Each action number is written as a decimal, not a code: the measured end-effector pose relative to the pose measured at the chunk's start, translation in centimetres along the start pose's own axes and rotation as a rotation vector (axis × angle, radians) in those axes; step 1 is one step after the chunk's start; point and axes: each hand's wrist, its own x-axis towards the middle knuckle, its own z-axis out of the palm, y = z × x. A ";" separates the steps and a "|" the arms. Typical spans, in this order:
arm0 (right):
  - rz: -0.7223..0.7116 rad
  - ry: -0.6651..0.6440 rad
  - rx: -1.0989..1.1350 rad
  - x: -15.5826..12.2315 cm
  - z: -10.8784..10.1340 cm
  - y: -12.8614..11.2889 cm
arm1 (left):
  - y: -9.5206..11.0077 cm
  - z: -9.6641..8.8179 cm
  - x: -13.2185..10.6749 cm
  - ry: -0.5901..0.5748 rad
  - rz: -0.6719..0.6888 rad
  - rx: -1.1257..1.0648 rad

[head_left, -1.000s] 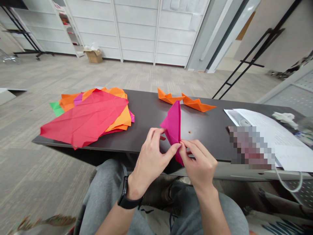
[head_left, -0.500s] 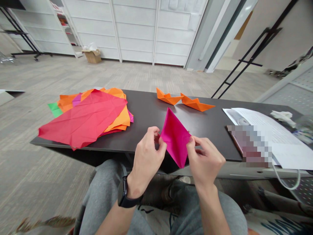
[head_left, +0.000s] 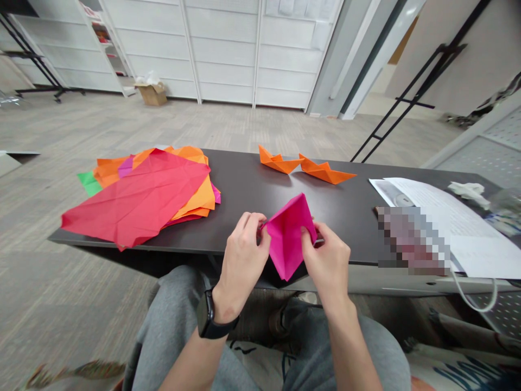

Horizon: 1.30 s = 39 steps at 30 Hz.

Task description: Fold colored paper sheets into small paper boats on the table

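Note:
Between my two hands is a folded magenta origami paper [head_left: 287, 236], opened out along a central crease into a diamond-like pocket. My left hand [head_left: 245, 255] pinches its left corner between thumb and fingers. On the right side, my right hand [head_left: 325, 258] grips the edge, its thumb on the near face and the fingers partly hidden behind. The paper is held up over the table's front edge. Beyond it, two folded orange paper boats [head_left: 279, 160] stand on the table, their tips close together.
A stack of coloured paper, topped by a creased red sheet [head_left: 142, 195], covers the left of the dark table [head_left: 236, 190]. Printed sheets [head_left: 468, 228] and a pixelated flat object [head_left: 411, 239] lie at the right, with a white cable [head_left: 484, 309] hanging below. A crumpled tissue [head_left: 470, 193] sits farther right.
The magenta paper has turned in my hands, its top point now leaning right and its bottom point farther left. My right hand has moved left, with its thumb further onto the paper.

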 end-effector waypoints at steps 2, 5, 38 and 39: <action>0.030 0.015 -0.016 0.2 -0.4 0.5 | -0.3 -0.2 0.2 0.023 -0.013 0.000; 0.033 -0.027 -0.019 0.6 -0.5 1.2 | -0.8 -0.4 0.5 0.014 -0.023 0.031; -0.476 -0.590 -0.117 0.6 -0.7 2.8 | -3.8 -3.2 0.3 -0.746 0.433 0.243; -0.489 -0.591 -0.119 0.4 -0.8 2.7 | -3.9 -3.2 0.3 -0.746 0.436 0.233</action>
